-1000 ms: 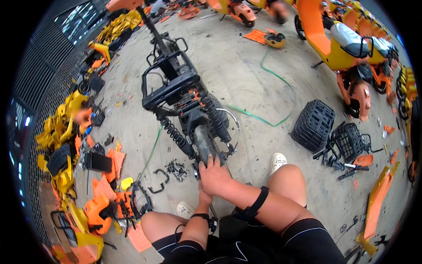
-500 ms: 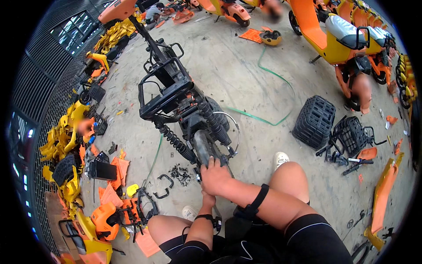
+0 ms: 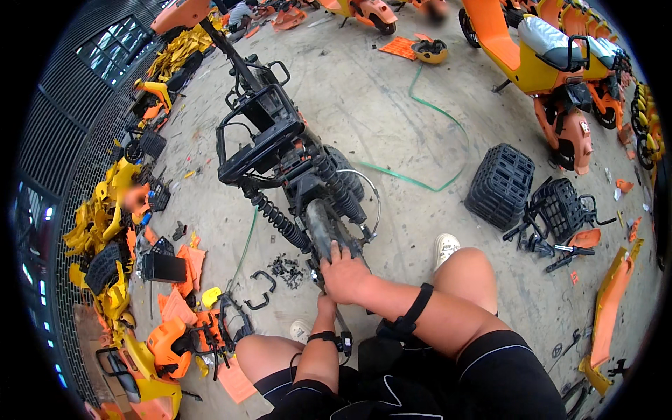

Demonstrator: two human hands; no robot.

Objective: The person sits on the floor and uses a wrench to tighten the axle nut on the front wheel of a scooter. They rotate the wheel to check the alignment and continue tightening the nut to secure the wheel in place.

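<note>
In front of me stands a stripped black scooter frame (image 3: pixel 269 143) with its rear wheel toward me. Its tyre (image 3: pixel 320 220) lies between two coil shock absorbers, the left one (image 3: pixel 281 222) and the right one (image 3: pixel 337 189). My right hand (image 3: pixel 344 277) rests on the near part of the tyre, fingers stretched forward over it. Just below and behind it, my left hand (image 3: pixel 325 306) is at the wheel's near left side. Its fingers are hidden by the right hand and the wheel, so what it holds does not show. A silver curved tube (image 3: pixel 378 203) loops beside the right shock.
Yellow and orange body panels (image 3: pixel 105 224) pile up on the left. Black handles (image 3: pixel 264 290) and small dark parts (image 3: pixel 287 271) lie near the wheel. To the right are black baskets (image 3: pixel 500 185), an orange panel (image 3: pixel 612 308) and parked scooters (image 3: pixel 546 66). A green hose (image 3: pixel 413 185) crosses the floor.
The view has shifted slightly, and the scooter frame appears a little further left and tilted. My right hand stays on the tyre, with the left hand still beneath it.
</note>
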